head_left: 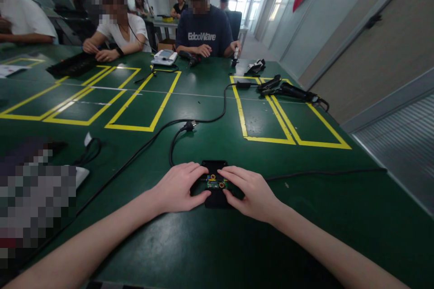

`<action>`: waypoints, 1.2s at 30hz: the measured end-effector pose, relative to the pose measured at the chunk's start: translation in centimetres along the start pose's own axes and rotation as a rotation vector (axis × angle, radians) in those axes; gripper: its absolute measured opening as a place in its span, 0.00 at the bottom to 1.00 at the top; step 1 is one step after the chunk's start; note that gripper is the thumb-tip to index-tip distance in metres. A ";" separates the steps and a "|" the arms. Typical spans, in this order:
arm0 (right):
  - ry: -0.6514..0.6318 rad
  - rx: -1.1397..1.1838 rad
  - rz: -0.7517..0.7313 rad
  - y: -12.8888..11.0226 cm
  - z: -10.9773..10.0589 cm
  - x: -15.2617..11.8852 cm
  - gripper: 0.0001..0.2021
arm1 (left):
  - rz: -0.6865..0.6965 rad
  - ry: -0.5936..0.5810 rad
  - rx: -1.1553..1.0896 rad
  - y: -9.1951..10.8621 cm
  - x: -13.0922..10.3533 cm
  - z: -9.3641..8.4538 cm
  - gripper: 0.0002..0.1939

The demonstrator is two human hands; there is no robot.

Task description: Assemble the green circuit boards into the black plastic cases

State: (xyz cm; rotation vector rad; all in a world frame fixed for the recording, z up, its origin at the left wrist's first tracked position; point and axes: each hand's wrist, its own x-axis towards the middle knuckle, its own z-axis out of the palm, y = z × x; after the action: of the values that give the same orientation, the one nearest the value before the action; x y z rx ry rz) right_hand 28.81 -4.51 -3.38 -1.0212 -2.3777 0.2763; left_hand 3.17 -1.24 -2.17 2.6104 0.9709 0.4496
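A small green circuit board (213,184) with two copper-coloured coils lies over a black plastic tray-like case (217,200), straight in front of me. My left hand (185,187) grips the board's left end, with fingers at its far edge and the thumb at its near edge. At the other end, my right hand (250,190) grips it in the same way. Fingertips cover the board's corners, and the hands hide part of the case's sides. From behind my left hand a black cord rises to a plug (190,125) on the table.
Yellow tape (152,113) marks rectangles on the green table. A long black cable (135,156) crosses it, joining a black handheld device (288,90) at right. A pixelated area covers the left edge. Across sit co-workers, near a power drill (192,59) and a black tray (71,64).
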 end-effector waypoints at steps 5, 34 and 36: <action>0.019 0.023 0.021 0.5 -0.5 -0.1 0.20 | -0.001 -0.003 -0.012 0.0 0.0 -0.1 0.18; 0.026 -0.045 -0.215 1.0 -1.7 -0.8 0.10 | 0.321 0.150 -0.031 0.0 -0.3 -1.6 0.08; 0.005 -0.038 -0.213 1.0 -1.7 -0.8 0.09 | 0.309 0.102 -0.056 -0.2 -0.3 -1.3 0.08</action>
State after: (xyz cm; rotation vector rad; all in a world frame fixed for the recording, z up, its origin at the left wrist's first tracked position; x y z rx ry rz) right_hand 30.78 -4.40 -2.66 -0.7753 -2.4699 0.1505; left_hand 2.30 -1.09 -1.10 2.7156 0.5728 0.6805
